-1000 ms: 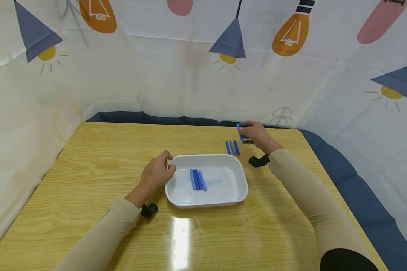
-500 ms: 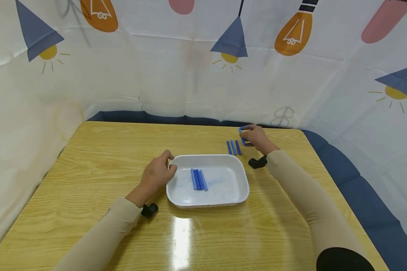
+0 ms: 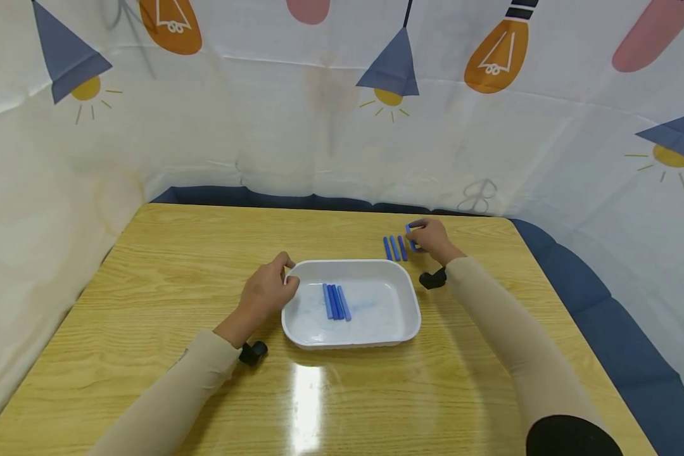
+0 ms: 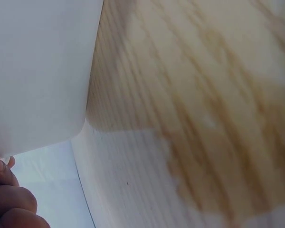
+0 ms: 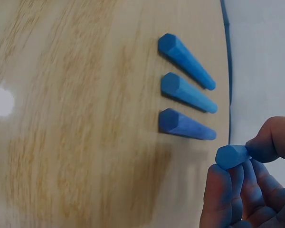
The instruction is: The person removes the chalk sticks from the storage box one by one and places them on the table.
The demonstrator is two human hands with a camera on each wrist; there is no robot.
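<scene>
My right hand point(image 3: 431, 238) pinches a blue chalk stick point(image 5: 232, 156) between thumb and fingers, low over the far right of the table. Blue dust marks those fingers. Just left of it, three blue chalk sticks point(image 3: 394, 248) lie side by side in a row on the wood. The left hand point(image 3: 265, 286) grips the white tray point(image 3: 396, 339) by its far left corner, thumb at the rim. Inside the tray lie several more blue chalk sticks point(image 3: 335, 301), close together. In the left wrist view, curled fingers point(image 4: 14, 202) show below the tray's outer wall.
The wooden table point(image 3: 165, 278) ends at a back edge near a white printed curtain point(image 3: 262, 120). Dark blue cloth point(image 3: 621, 323) runs along the right side. Black wrist cameras point(image 3: 433, 278) hang by both wrists.
My right hand has come down and nearer with its chalk stick, to beside the row of three. The left hand keeps hold of the tray.
</scene>
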